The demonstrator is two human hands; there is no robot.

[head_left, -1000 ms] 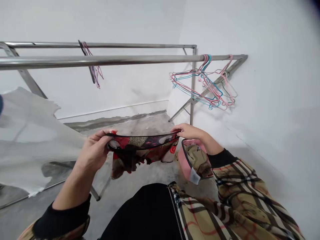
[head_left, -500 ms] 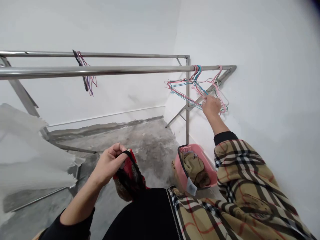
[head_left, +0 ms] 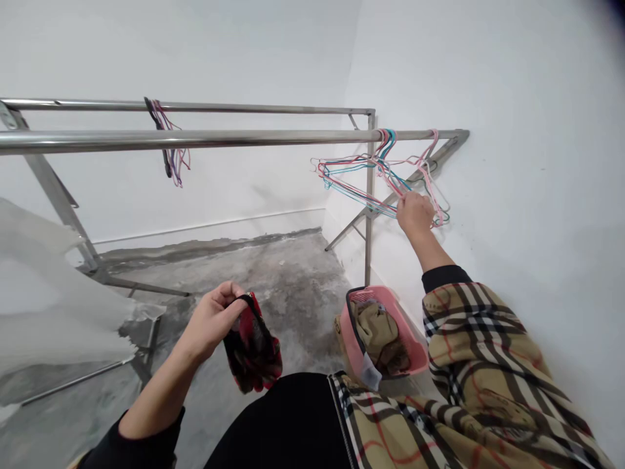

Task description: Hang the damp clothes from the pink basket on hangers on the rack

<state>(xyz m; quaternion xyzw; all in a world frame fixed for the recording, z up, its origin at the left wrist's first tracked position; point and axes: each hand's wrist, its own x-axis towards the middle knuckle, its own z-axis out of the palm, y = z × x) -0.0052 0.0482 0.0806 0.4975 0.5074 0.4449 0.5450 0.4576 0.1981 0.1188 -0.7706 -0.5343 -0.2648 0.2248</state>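
Note:
Pinched by its black top edge, a red and black patterned garment (head_left: 252, 355) dangles from my left hand (head_left: 215, 322); its exact kind is unclear. My right hand (head_left: 415, 212) is closed on the lower end of a bunch of pink and blue wire hangers (head_left: 359, 185), its fingertips partly hidden from me. These hangers hook over the front metal bar (head_left: 273, 137). Just right of them another pink hanger (head_left: 432, 172) hangs from the same bar, with white and green ones close by.
A pink laundry basket (head_left: 410, 326) with brown clothes (head_left: 375, 326) stands on the concrete floor by the right wall. Several hangers (head_left: 168, 146) hang at the left of the rear bar (head_left: 244, 107). A torn white sheet (head_left: 53, 293) is at the left, near the rack's leg.
The hanger bunch has swung slightly left at its far end, with my right hand still on it. The garment in my left hand now hangs a little differently, showing more of its lower part.

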